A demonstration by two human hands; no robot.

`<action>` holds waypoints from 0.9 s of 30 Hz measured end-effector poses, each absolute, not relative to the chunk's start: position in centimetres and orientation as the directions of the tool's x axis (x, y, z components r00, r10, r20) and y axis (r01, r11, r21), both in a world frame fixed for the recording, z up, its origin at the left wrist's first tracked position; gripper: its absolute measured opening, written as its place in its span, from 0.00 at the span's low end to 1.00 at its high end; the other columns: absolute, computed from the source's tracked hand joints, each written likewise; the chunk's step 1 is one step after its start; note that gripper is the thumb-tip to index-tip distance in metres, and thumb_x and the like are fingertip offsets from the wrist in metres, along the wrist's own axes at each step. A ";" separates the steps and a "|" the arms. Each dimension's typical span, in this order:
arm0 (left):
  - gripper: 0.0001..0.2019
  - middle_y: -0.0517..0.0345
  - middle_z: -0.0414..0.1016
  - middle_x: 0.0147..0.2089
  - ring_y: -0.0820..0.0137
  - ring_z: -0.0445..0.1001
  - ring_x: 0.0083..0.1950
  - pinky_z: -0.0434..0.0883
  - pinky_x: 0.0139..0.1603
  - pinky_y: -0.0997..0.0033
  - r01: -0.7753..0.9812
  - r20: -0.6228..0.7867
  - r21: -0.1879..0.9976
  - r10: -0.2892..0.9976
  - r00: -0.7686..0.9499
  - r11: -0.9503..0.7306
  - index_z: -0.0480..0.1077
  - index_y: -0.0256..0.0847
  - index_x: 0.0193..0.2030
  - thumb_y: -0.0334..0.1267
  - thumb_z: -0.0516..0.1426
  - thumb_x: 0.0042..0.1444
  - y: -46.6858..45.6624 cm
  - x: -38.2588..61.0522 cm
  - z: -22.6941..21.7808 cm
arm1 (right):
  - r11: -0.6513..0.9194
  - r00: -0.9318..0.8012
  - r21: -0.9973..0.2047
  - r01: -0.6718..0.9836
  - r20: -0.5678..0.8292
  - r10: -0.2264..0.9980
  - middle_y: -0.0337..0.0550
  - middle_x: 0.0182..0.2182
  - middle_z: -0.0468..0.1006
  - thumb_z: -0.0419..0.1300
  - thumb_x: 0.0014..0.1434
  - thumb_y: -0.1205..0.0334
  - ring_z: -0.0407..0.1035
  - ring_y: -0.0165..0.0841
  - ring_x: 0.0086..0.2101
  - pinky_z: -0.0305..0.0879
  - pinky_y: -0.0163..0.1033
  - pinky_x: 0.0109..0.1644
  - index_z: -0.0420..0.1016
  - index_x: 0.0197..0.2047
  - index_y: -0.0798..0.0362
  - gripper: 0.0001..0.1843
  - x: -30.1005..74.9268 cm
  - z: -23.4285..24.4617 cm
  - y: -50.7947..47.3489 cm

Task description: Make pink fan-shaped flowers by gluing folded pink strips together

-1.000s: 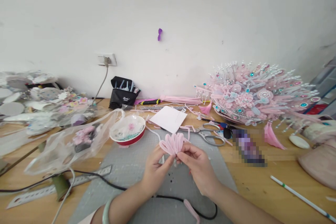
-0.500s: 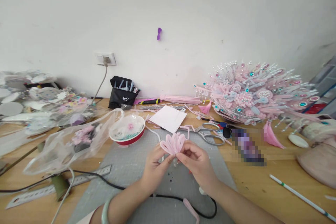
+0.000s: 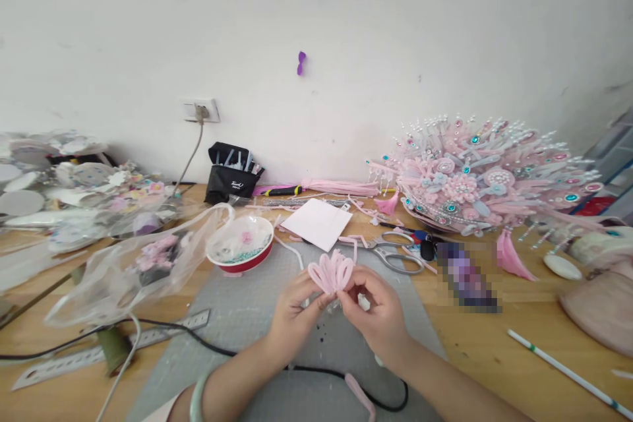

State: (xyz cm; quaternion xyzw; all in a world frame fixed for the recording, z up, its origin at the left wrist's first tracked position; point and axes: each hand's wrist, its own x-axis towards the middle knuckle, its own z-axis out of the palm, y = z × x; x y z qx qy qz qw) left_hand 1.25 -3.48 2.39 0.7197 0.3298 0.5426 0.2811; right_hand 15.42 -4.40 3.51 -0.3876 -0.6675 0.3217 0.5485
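A pink pipe-cleaner flower [image 3: 330, 273], its fuzzy loops fanned upward, is pinched at its base between both hands above the cutting mat. My left hand [image 3: 299, 303] grips it from the left with thumb and fingers closed. From the right, my right hand [image 3: 373, 306] pinches the same base, fingers curled; something small and whitish shows by them. The very base is hidden by my fingertips. Just behind the flower lies a white square card [image 3: 317, 224]. A loose pink pipe cleaner [image 3: 360, 397] rests on the mat near me.
A red-rimmed bowl of beads [image 3: 240, 268] stands left of the grey cutting mat [image 3: 237, 316]. Scissors [image 3: 398, 258] lie behind my right hand. An ornate pink headdress [image 3: 459, 178] fills the back right. A black cable [image 3: 222, 351] crosses the mat under my forearms; a metal ruler [image 3: 64, 367] lies left.
The flower has tilted and shifted slightly right, its loops turned a little. The fingers of my right hand have opened out somewhat behind the pinch, showing the whitish bit. Surrounding things stay put.
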 end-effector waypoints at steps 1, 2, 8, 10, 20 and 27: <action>0.08 0.56 0.75 0.32 0.68 0.71 0.35 0.65 0.38 0.71 0.163 0.597 0.762 0.777 0.198 -0.627 0.74 0.41 0.31 0.38 0.54 0.53 -3.5 1.3 2.4 | 0.518 -0.101 -0.836 0.183 0.508 0.855 0.37 0.25 0.68 0.55 0.49 0.70 0.60 0.27 0.24 0.57 0.32 0.27 0.65 0.25 0.51 0.05 15.5 3.5 -4.4; 0.08 0.56 0.75 0.32 0.68 0.71 0.35 0.65 0.38 0.71 0.156 0.599 0.762 0.775 0.202 -0.629 0.74 0.41 0.31 0.37 0.53 0.53 -3.5 1.3 2.5 | 0.539 -0.103 -0.818 0.201 0.530 0.842 0.37 0.25 0.68 0.55 0.49 0.70 0.60 0.27 0.23 0.57 0.32 0.26 0.65 0.25 0.51 0.05 15.5 3.4 -4.4; 0.08 0.57 0.73 0.31 0.69 0.70 0.33 0.65 0.36 0.72 0.130 0.563 0.794 0.799 0.213 -0.594 0.74 0.40 0.29 0.38 0.54 0.53 -3.5 1.4 2.5 | 0.660 -0.168 -0.706 0.256 0.640 0.750 0.37 0.26 0.69 0.54 0.48 0.73 0.59 0.25 0.22 0.57 0.30 0.24 0.64 0.26 0.51 0.07 15.9 3.5 -4.4; 0.09 0.57 0.72 0.29 0.69 0.69 0.33 0.65 0.36 0.73 0.121 0.544 0.810 0.812 0.212 -0.574 0.73 0.39 0.28 0.38 0.54 0.53 -3.6 1.4 2.5 | 0.716 -0.199 -0.653 0.246 0.689 0.697 0.36 0.24 0.68 0.53 0.47 0.75 0.59 0.25 0.22 0.56 0.30 0.24 0.63 0.25 0.51 0.08 16.0 3.5 -4.3; 0.07 0.58 0.73 0.31 0.71 0.69 0.34 0.64 0.37 0.74 0.076 0.487 0.859 0.854 0.183 -0.506 0.71 0.38 0.27 0.36 0.55 0.52 -3.8 1.5 2.0 | 0.789 -0.255 -0.534 0.303 0.753 0.607 0.37 0.25 0.70 0.53 0.48 0.75 0.63 0.25 0.24 0.59 0.30 0.26 0.63 0.26 0.51 0.08 16.4 3.2 -4.0; 0.09 0.57 0.73 0.30 0.70 0.69 0.33 0.65 0.36 0.73 0.095 0.510 0.843 0.842 0.176 -0.530 0.70 0.37 0.25 0.38 0.55 0.52 -3.8 1.5 2.3 | 0.824 -0.279 -0.460 0.331 0.786 0.551 0.36 0.24 0.70 0.53 0.49 0.74 0.63 0.25 0.24 0.59 0.29 0.27 0.63 0.26 0.51 0.08 16.6 3.4 -3.9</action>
